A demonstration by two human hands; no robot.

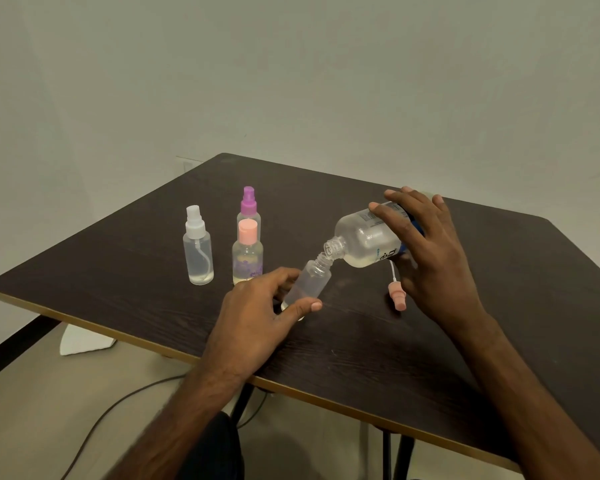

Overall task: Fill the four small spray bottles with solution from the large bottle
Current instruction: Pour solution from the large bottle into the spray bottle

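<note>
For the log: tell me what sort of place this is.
Probably a plain indoor room used as a makeshift workspace: a dark wood-grain table by a bare pale wall, a cable trailing across the floor.

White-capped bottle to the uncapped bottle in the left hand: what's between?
Head view: the pink-capped bottle stands between the white-capped bottle and the uncapped bottle; the purple-capped bottle is behind it.

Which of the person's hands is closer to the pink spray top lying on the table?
Right. The right hand, gripping the tilted large bottle, is just right of the pink spray top. The left hand holds the open small bottle farther to its left.
</note>
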